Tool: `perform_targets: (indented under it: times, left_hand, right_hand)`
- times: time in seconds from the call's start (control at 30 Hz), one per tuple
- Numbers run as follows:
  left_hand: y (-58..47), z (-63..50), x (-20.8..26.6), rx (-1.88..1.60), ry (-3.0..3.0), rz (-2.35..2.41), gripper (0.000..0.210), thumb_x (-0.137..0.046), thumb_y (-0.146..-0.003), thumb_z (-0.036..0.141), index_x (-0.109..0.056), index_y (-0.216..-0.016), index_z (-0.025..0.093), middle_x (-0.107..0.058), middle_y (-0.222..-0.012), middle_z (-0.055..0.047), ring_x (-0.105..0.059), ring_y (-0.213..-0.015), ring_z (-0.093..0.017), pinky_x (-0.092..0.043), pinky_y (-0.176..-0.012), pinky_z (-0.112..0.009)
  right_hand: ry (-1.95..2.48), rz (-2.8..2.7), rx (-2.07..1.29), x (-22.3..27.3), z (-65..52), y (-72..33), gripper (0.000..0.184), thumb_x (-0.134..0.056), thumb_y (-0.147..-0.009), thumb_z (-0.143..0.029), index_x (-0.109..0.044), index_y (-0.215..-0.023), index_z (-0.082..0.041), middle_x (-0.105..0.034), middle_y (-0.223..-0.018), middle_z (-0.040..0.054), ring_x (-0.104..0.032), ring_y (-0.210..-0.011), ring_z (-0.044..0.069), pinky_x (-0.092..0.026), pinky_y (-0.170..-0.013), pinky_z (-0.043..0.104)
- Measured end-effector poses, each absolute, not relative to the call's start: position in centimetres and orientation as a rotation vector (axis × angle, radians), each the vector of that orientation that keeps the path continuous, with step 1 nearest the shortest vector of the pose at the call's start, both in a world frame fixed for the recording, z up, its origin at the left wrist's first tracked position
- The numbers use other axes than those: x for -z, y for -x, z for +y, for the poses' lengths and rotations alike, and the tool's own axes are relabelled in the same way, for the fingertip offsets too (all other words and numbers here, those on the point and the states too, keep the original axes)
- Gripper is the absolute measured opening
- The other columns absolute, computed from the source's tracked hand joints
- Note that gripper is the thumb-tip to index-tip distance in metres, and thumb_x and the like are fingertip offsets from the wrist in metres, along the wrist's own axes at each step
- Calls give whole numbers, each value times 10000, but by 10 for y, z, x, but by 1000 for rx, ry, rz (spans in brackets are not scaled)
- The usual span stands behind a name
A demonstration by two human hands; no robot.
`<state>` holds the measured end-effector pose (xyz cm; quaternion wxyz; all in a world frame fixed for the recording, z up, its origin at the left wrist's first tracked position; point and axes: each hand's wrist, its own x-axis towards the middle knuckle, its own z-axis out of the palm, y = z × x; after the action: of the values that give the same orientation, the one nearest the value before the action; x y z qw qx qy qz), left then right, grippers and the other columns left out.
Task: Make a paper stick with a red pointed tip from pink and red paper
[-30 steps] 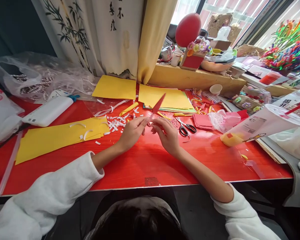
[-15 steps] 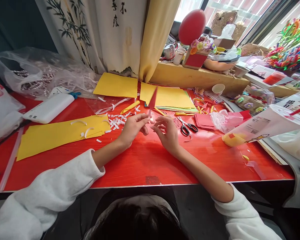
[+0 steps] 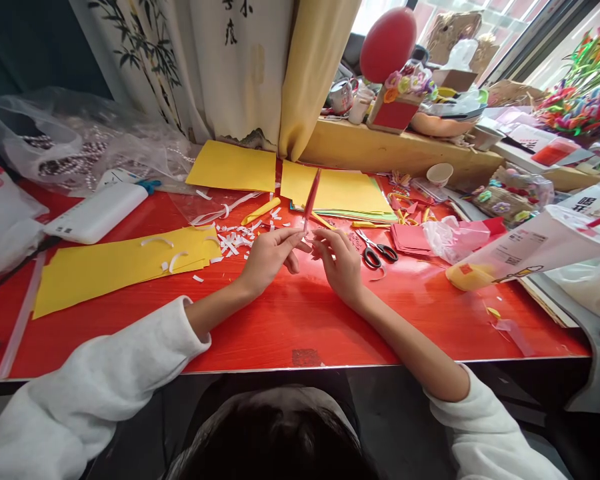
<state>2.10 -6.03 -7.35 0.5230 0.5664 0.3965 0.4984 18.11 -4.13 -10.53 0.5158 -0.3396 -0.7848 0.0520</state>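
Note:
Over the middle of the table, my left hand (image 3: 270,259) pinches the lower end of a narrow, pointed red paper piece (image 3: 312,199). The piece stands upright with its tip up, and it looks folded or seen nearly edge-on. Close beside it on the right, my right hand (image 3: 341,265) has its fingers curled and pressed together. Whatever lies between those fingertips is too small to tell. Black-handled scissors (image 3: 375,252) lie on the table just right of my right hand. White paper scraps (image 3: 236,241) are scattered left of the pointed piece.
Long yellow sheets (image 3: 115,263) lie at left, near a white power bank (image 3: 100,210). More yellow paper (image 3: 337,190) is stacked at the back. Red paper (image 3: 410,239) lies right of the scissors. A tilted drink cup (image 3: 525,250) rests at right on the red table (image 3: 260,333).
The pointed red piece has turned to look narrower, and its tip leans slightly further right. My right hand has shifted a little to the right. My left hand keeps its pinch.

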Motion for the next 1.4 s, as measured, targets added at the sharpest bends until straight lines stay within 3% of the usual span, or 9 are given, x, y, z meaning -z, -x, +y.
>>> perform_targets:
  times: [0.17,0.37,0.5,0.93,1.13,1.4]
  left_hand:
    - [-22,-61,73,-1174,-1387,996,349,-543,-850,426,-665,-970,122,-710,-837,-68,-562,-439,-68,-473,-469,-200]
    - [-22,-62,71,-1171,-1425,1046,354,-559,-839,443,-670,-930,119,-711,-794,-63,-557,-442,-68,-468,-491,-200]
    - [-22,-62,71,-1174,-1456,1018,336,-515,-869,427,-665,-915,130,-711,-806,-49,-560,-451,-64,-458,-492,-195]
    - [-22,-64,73,-1165,-1554,1069,320,-475,-890,417,-630,-838,142,-679,-781,-29,-558,-486,-64,-468,-554,-192]
    - [-23,-66,74,-1196,-1584,1123,305,-469,-892,412,-626,-848,155,-665,-776,-19,-561,-500,-73,-462,-571,-205]
    - [-24,-68,71,-1188,-1591,1181,268,-477,-892,381,-635,-864,168,-632,-644,14,-553,-509,-78,-448,-597,-198]
  right_hand:
    - [906,-1802,-217,99,-44,-182,179,-464,-925,-208,-586,-1051,-243,-623,-963,24,-625,-615,66,-562,-582,213]
    - [857,-1670,-543,96,-48,-179,222,-501,-908,-262,-540,-1127,-269,-648,-898,-5,-667,-701,100,-589,-636,252]
    - [910,-1715,-486,92,-50,-179,132,-495,-909,-269,-601,-974,-227,-653,-898,14,-662,-743,115,-590,-647,265]
    - [914,-1791,-365,86,-54,-177,91,-525,-884,-212,-595,-941,-225,-619,-929,29,-629,-778,123,-551,-666,266]
    - [975,-1756,-416,89,-53,-174,59,-490,-884,-193,-545,-889,-214,-591,-848,17,-605,-712,115,-524,-646,268]
    - [1004,-1810,-379,90,-53,-173,89,-462,-898,-216,-547,-920,-224,-607,-878,28,-594,-706,119,-511,-640,268]
